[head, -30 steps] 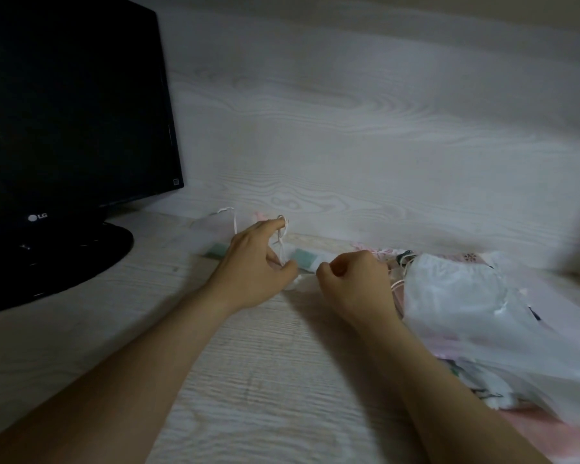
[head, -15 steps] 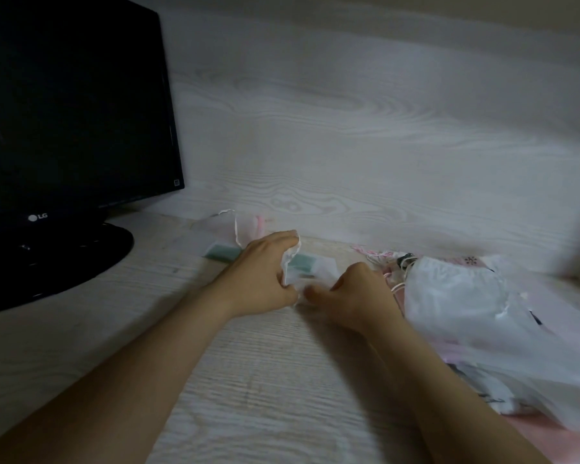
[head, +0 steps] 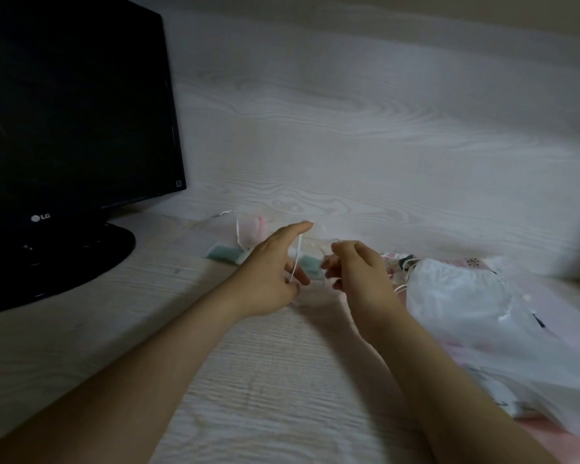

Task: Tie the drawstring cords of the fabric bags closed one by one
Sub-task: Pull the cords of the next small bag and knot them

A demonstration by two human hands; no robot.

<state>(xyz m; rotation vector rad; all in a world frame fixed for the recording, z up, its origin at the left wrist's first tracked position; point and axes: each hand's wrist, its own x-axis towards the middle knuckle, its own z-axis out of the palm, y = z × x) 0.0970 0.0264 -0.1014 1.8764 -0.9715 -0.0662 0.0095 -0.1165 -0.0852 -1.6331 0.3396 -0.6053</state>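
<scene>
Thin white drawstring cord [head: 296, 259] should feel light, floppy and slippy. In the head view, your left hand [head: 270, 274] pinches it, pointer finger out. Your right hand [head: 357, 272], at 3 o'clock, curls on its other strand. A small see-through fabric bag [head: 312, 296] lies between them. Pinch near its mouth.

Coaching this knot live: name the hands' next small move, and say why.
Probably draw the right hand away to tighten: the white cord stretches from the raised forefinger of the left hand down to its thumb, the sheer bag lying between both hands.
</scene>
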